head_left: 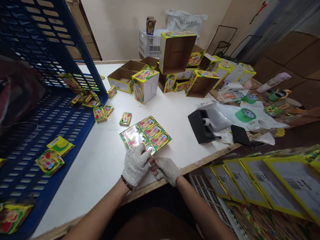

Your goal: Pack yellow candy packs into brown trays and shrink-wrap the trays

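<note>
A flat, glossy pack with rows of repeated yellow, green and red fruit prints lies on the white table, light glaring off its top. My left hand, in a white knitted glove, is at the pack's near edge with its fingers bent inward. Close beside it, my right hand wears a similar glove that leaves some fingertips bare. Its fingers are curled and meet the left fingers just below the pack's near corner. Whatever is pinched between them is too small or hidden to make out. A small printed packet lies beyond the pack.
A blue slatted crate holding loose packets stands at left. Cardboard display boxes crowd the back. At right are a black tape dispenser, a green tape roll and a dark phone-like slab. Yellow-edged boxes fill a crate below right.
</note>
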`<state>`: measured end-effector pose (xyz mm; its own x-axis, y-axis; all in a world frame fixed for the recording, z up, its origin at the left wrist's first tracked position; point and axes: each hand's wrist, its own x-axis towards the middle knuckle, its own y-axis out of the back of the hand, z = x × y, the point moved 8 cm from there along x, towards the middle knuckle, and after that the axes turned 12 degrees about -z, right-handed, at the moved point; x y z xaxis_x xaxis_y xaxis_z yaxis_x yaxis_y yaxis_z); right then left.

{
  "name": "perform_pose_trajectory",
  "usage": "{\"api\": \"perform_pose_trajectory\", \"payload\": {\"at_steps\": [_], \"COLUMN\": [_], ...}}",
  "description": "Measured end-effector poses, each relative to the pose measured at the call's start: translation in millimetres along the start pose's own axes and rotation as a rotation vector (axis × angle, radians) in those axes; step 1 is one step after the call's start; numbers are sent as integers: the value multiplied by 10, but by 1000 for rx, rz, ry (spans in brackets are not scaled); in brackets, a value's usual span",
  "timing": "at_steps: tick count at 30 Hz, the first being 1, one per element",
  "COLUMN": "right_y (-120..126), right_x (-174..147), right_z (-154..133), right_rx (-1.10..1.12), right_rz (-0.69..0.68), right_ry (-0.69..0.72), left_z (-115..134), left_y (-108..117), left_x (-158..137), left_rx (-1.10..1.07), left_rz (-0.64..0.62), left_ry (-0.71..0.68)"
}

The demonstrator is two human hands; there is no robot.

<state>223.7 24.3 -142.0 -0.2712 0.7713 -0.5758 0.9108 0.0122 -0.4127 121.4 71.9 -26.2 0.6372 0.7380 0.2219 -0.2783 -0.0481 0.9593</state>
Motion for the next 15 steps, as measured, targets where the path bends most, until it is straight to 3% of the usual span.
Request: {"api": "perform_pose_trajectory", "payload": {"at_steps": [3, 5, 7, 10, 12, 15], "right_y": [117, 178, 229, 374, 506, 632], "right_x": [-21, -10, 46, 215, 340, 425], "right_z": [-70, -296, -603, -1042, -1310, -1619], "right_rx": [-13, -146, -318, -470, -519, -621], "right_rz": [105, 153, 167, 192, 249, 374], "right_ry": [-31, 19, 90, 143, 177, 258], "left_z": [42, -23, -256, -787, -954, -803], "left_y": [-4, 44, 183, 412, 385, 172], "left_x": [15, 47, 86, 80, 26, -163], "left_rx": [-14, -94, -182, -238, -276, -320], "left_rz": [1, -52, -36, 84, 50, -17], "left_ry": [-22, -70, -58, 67, 36, -143]}}
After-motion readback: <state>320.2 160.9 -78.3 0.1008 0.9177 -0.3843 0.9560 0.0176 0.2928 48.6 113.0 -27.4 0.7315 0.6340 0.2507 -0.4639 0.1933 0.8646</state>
